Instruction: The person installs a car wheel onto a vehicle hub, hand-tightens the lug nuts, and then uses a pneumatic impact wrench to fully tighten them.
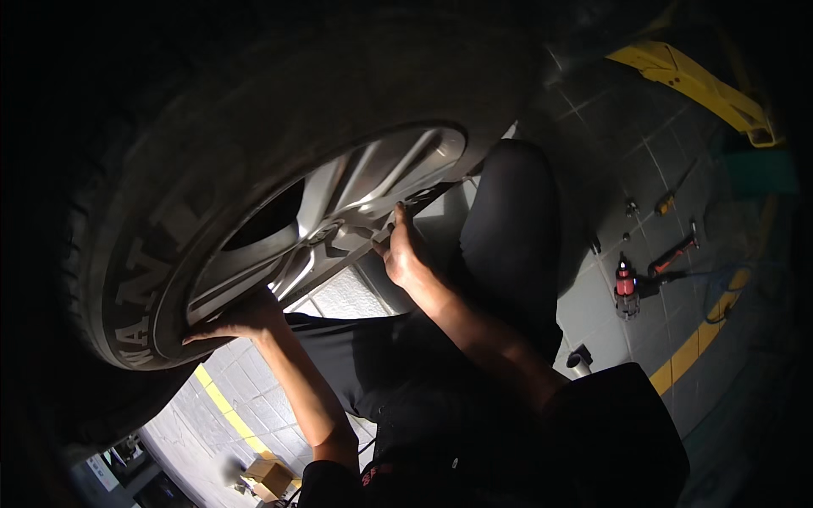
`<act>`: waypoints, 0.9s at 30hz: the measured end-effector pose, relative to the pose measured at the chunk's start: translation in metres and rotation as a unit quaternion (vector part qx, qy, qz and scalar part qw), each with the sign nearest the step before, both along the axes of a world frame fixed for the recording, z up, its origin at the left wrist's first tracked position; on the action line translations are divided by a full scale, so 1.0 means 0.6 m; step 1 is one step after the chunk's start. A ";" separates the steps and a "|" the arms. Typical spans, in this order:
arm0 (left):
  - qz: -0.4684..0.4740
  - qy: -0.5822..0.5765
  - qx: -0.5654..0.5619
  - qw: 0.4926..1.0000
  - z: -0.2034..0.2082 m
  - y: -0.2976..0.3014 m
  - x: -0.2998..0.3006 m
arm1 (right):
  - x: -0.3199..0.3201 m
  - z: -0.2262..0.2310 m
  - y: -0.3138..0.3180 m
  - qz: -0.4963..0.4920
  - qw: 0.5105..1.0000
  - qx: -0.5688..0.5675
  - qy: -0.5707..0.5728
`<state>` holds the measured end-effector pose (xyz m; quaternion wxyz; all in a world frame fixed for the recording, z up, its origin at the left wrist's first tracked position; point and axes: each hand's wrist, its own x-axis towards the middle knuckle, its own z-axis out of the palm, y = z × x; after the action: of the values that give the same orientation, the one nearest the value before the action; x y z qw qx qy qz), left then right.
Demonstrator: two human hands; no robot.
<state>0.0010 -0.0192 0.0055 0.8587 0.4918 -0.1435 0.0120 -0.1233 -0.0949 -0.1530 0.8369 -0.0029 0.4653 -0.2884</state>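
Observation:
A big car wheel (343,182), a black tyre round a silver spoked rim, leans over the upper left of the view. My left hand (241,320) grips its lower left edge, with the thumb stretched along the tyre sidewall (127,292) and the other fingers mostly hidden. Further right, my right hand (405,252) closes on the wheel's near edge beside the spokes, thumb pointing up. What its fingertips press against behind the edge is in shadow.
My bent knee (512,203) stands beside the wheel. On the tiled floor at right lie a red and black power tool (625,288), a red-handled tool (673,256) and a small metal cup (579,363). A yellow metal arm (690,80) reaches in at upper right. A cardboard box (269,478) sits lower left.

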 end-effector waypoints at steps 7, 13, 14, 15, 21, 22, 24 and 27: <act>-0.036 0.077 0.017 0.996 -0.021 0.064 0.011 | -0.419 0.066 -0.123 -0.149 0.761 -0.536 0.333; -0.120 0.080 0.051 0.988 -0.042 0.070 0.037 | -0.766 -0.357 -0.154 0.078 0.568 -0.232 0.785; -0.130 0.080 0.051 0.987 -0.040 0.079 0.046 | -0.768 -0.391 -0.143 0.122 0.580 -0.234 0.770; -0.135 0.079 0.056 0.986 -0.039 0.086 0.045 | -0.766 -0.399 -0.144 0.166 0.590 -0.238 0.754; -0.046 0.032 0.207 0.977 -0.025 0.082 -0.022 | -0.784 -0.434 -0.209 0.059 0.476 -0.137 0.866; -0.050 0.036 0.253 0.966 -0.020 0.094 -0.019 | -0.788 -0.401 -0.228 0.090 0.524 -0.080 0.844; -0.048 0.015 0.316 0.947 -0.023 0.099 -0.009 | -0.840 -0.391 -0.261 0.087 0.575 -0.017 0.813; -0.026 -0.003 0.381 0.924 -0.042 0.091 -0.019 | -0.951 -0.480 -0.275 0.210 0.575 0.000 0.791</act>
<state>-0.0105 0.0355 -0.0199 0.6065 0.7777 -0.1525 -0.0641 -0.6939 -0.2597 -0.4408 0.1742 -0.3275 0.9286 0.0121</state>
